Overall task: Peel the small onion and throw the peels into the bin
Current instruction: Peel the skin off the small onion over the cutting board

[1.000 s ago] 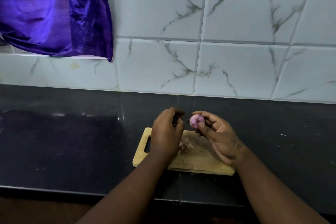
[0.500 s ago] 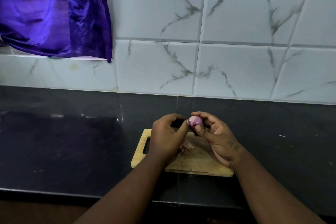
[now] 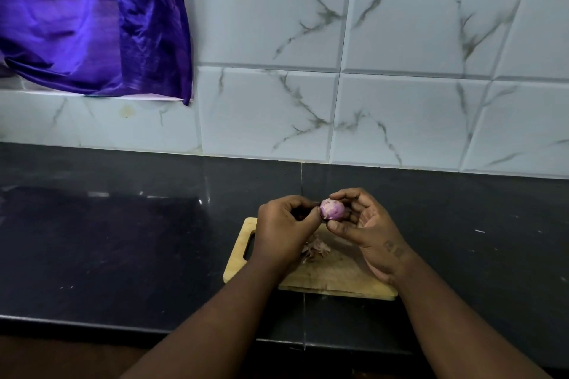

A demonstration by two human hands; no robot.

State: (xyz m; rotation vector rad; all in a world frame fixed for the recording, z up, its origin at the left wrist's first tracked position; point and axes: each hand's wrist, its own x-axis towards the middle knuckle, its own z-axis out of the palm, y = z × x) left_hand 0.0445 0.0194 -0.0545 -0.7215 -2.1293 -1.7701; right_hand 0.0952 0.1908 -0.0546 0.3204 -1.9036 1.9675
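A small pink-purple onion is held above the wooden cutting board. My right hand grips it between thumb and fingertips. My left hand is curled beside it, its thumb and fingertips touching the onion's left side. A small heap of peels lies on the board below my hands, partly hidden by the left hand. No bin is in view.
The board rests on a dark glossy counter near its front edge. White marbled wall tiles rise behind. A purple cloth hangs at the upper left.
My left hand has closed the gap and now pinches at the onion's side. The right hand has turned the onion slightly.
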